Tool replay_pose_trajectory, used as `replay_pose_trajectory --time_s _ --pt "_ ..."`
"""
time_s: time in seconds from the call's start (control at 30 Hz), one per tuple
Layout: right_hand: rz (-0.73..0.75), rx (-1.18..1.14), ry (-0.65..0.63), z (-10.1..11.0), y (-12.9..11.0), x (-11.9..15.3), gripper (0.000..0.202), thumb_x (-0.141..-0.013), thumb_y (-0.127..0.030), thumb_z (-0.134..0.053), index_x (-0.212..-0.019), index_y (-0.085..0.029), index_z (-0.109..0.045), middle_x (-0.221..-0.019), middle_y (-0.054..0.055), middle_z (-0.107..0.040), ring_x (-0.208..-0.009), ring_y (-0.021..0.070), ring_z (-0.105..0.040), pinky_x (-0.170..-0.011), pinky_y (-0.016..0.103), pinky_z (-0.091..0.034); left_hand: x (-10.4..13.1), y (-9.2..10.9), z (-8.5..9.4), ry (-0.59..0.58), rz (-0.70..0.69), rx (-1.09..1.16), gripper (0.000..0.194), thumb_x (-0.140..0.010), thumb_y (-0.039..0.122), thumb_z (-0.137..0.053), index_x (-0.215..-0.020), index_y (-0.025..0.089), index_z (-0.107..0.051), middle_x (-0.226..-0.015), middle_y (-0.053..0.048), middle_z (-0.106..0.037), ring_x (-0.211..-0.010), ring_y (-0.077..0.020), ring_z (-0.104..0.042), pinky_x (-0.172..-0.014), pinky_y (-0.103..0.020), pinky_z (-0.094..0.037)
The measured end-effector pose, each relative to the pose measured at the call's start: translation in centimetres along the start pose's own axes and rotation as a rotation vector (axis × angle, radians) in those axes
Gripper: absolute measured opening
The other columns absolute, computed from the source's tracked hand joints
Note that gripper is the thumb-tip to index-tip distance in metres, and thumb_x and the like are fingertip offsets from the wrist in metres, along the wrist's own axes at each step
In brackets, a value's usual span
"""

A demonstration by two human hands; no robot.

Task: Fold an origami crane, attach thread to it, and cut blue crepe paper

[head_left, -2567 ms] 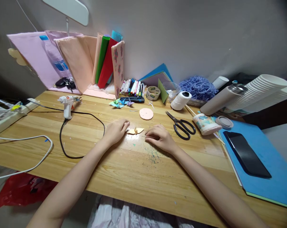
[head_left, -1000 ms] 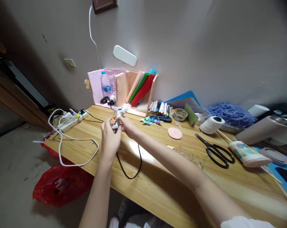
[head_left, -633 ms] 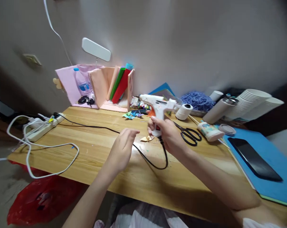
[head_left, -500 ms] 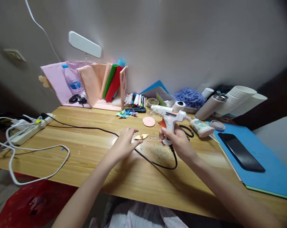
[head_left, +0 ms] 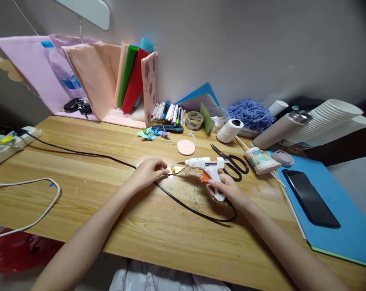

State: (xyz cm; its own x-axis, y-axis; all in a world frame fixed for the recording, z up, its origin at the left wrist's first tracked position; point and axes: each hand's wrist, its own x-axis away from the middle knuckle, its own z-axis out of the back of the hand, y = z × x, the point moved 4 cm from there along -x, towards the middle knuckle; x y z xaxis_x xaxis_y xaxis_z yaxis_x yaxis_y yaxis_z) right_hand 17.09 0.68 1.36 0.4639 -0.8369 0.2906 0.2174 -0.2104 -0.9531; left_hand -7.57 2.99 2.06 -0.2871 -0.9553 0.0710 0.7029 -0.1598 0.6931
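My right hand (head_left: 227,189) is wrapped round the grip of a white hot glue gun (head_left: 205,163) with an orange trigger. Its nozzle points left, close to a small yellow folded-paper crane (head_left: 174,170) lying low over the table. At the crane's left end, my left hand (head_left: 150,173) pinches it between thumb and fingers. A black cord (head_left: 183,202) loops from the gun's handle and passes under my left wrist. Just behind the crane lies a round pink disc (head_left: 185,147). Black scissors (head_left: 231,161) rest behind the gun.
Paper cranes (head_left: 154,133), markers (head_left: 167,112), a tape roll (head_left: 194,120) and a thread spool (head_left: 230,130) line the back. A phone (head_left: 312,198) lies on blue sheets (head_left: 346,218) at right. A power strip (head_left: 9,147) stands at left.
My right hand has lowered the glue gun towards the table, bringing its nozzle to the crane. My left hand has closed from spread fingers onto the crane. The view has shifted closer.
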Motion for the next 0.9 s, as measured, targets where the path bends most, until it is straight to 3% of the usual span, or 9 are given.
replay_pose_trajectory --time_s 0.23,0.43,0.73,0.9 --pt "-0.012 -0.085 -0.051 1.2 2.0 -1.3 0.035 -0.078 -0.049 -0.055 -0.073 -0.014 -0.058 -0.046 0.0 -0.051 -0.038 0.0109 -0.046 -0.038 0.023 -0.033 -0.1 -0.7 -0.3 0.001 0.099 0.105 0.028 -0.076 0.037 -0.055 -0.092 0.017 -0.066 -0.076 -0.002 -0.066 -0.067 -0.0152 -0.058 -0.059 -0.024 -0.04" --pt "0.002 -0.2 -0.048 1.2 2.5 -0.9 0.037 -0.076 -0.045 -0.059 -0.092 -0.011 -0.055 -0.048 -0.002 -0.052 -0.038 0.0107 -0.047 -0.038 0.022 -0.035 -0.2 -0.6 -0.3 -0.02 0.145 0.163 0.026 -0.078 0.033 -0.052 -0.089 0.016 -0.068 -0.087 -0.005 -0.069 -0.078 -0.0181 -0.061 -0.069 -0.027 -0.042" --pt "-0.001 -0.127 -0.129 1.3 2.6 -0.3 0.034 -0.078 -0.045 -0.058 -0.082 -0.011 -0.058 -0.049 0.0 -0.054 -0.039 0.0109 -0.048 -0.038 0.022 -0.036 -0.1 -0.3 -0.6 -0.069 0.098 0.092 0.025 -0.082 0.031 -0.048 -0.084 0.017 -0.069 -0.088 -0.004 -0.07 -0.08 -0.018 -0.061 -0.07 -0.026 -0.042" --pt "0.007 -0.113 -0.087 1.5 2.2 0.3 0.032 -0.077 -0.045 -0.058 -0.079 -0.012 -0.059 -0.048 0.0 -0.053 -0.039 0.0107 -0.048 -0.038 0.022 -0.036 0.0 0.1 -0.8 -0.045 0.039 0.008 0.024 -0.083 0.029 -0.047 -0.085 0.017 -0.068 -0.091 -0.004 -0.069 -0.085 -0.0182 -0.06 -0.072 -0.026 -0.042"
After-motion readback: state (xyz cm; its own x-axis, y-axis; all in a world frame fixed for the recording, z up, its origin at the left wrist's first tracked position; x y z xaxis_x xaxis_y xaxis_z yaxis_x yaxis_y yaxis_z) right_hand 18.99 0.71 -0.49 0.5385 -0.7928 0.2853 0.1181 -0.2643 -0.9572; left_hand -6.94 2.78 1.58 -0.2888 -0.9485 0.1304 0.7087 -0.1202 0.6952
